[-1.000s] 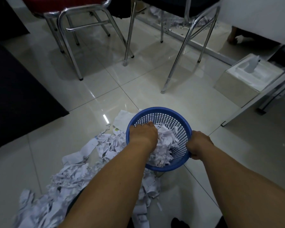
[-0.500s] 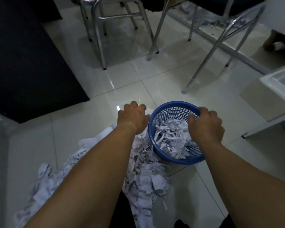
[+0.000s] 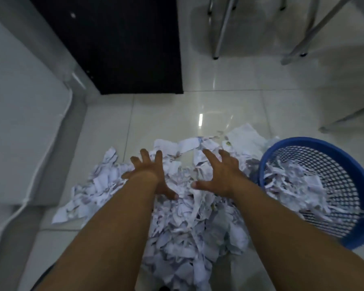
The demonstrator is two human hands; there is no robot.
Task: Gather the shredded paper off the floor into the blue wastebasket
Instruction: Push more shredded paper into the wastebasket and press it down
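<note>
A wide heap of white shredded paper (image 3: 189, 223) covers the tiled floor in the lower middle. The blue mesh wastebasket (image 3: 357, 185) stands at its right edge, partly filled with shreds (image 3: 292, 185). My left hand (image 3: 149, 173) hovers over the left part of the heap with its fingers spread, holding nothing. My right hand (image 3: 221, 175) is spread the same way over the middle of the heap, left of the basket. Whether the palms touch the paper I cannot tell.
A black mat (image 3: 122, 45) lies on the floor beyond the heap. A pale wall or cabinet (image 3: 19, 114) with a white cable runs along the left. Chrome chair legs (image 3: 221, 32) stand at the back right, and a metal frame leg (image 3: 349, 116) crosses behind the basket.
Both hands left the basket and swung left over the paper heap, fingers spreading wide. My view turned left, so the basket now sits at the right edge.
</note>
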